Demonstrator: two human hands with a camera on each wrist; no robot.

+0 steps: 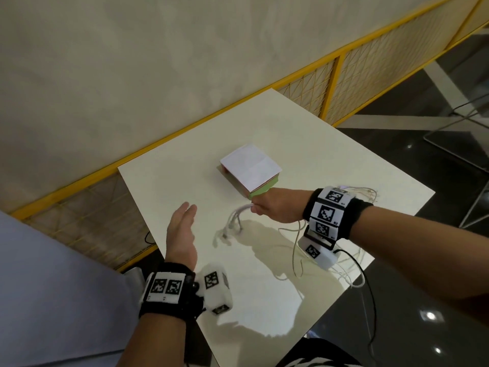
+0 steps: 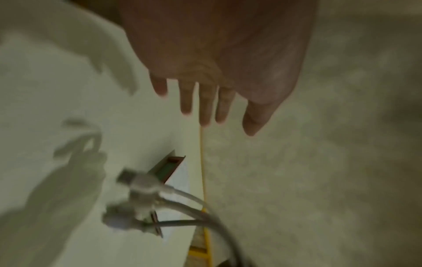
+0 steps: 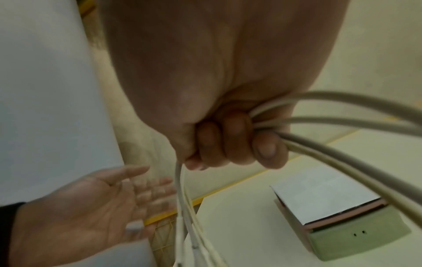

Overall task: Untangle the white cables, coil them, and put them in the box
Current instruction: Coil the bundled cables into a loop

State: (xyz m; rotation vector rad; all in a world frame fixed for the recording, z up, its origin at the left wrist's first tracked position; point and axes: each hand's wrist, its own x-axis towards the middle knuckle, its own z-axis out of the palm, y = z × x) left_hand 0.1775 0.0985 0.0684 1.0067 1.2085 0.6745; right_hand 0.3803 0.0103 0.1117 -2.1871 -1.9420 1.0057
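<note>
box (image 1: 250, 172): sat mid-table (image 1: 164, 186), far side
cables (image 1: 234, 215): hung just in front of it
left hand (image 1: 181, 234): left of cables

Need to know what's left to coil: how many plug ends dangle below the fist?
3 visible white cable plug ends, clustered below the right hand; blur may hide others.

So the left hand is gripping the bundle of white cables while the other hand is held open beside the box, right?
Not quite: the right hand grips the white cables; the left hand is the open one, near the box. The right wrist view shows it.
</note>
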